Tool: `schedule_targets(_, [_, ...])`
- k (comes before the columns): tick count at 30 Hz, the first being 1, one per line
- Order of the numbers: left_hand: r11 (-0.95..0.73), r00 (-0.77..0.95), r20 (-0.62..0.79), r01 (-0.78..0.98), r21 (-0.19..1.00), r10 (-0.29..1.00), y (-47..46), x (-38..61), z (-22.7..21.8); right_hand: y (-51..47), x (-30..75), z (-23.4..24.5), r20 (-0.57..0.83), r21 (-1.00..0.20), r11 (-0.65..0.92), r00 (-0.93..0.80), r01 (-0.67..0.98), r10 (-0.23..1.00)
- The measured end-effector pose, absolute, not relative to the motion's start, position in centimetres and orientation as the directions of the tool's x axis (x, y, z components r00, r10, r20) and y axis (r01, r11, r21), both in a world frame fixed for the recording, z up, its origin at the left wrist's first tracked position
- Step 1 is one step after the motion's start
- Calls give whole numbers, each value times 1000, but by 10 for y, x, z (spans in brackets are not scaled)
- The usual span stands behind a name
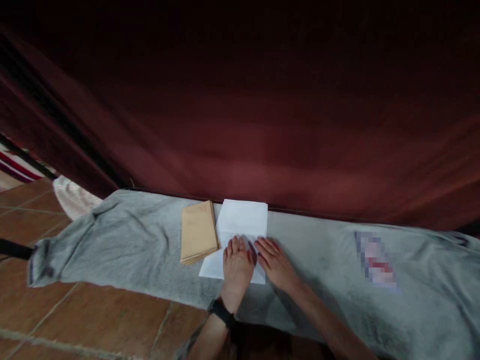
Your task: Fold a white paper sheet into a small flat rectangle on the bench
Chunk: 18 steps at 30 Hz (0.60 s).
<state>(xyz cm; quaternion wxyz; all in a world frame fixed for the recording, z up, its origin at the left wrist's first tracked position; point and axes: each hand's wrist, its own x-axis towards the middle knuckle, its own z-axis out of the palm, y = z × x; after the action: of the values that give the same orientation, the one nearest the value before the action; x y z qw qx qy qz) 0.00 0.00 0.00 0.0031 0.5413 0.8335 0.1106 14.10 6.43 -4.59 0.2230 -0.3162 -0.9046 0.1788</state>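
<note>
1. A white sheet of paper (243, 225) is being pressed flat on the grey cloth (131, 245), near the foot of the dark red curtain (262, 125).
2. The left hand (237, 265) is being laid palm down on the sheet's near half, fingers spread and open, gripping nothing; a dark wristband (221, 312) is being worn on that wrist.
3. The right hand (275, 262) is being rested flat just beside it, fingers likewise extended, apparently so that the paper is being held still and smoothed along a crease.
4. A stack of tan envelopes (198, 231) is being kept touching the sheet's left edge, seemingly within easy reach.
5. The cloth is being used as a soft pad over the brown tiled floor (75, 320).
</note>
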Motion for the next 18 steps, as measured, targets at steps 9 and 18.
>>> schedule_targets(9, [417, -437, 83, 890, 184, 896, -6, -12, -10, 43, 180, -55, 238, -308, 737, -702, 601, 671])
schedule_targets(18, [362, -370, 11, 916, 172, 929, 1, -4, 0, 52, 250, -60, 264, -358, 649, -594, 672, 760])
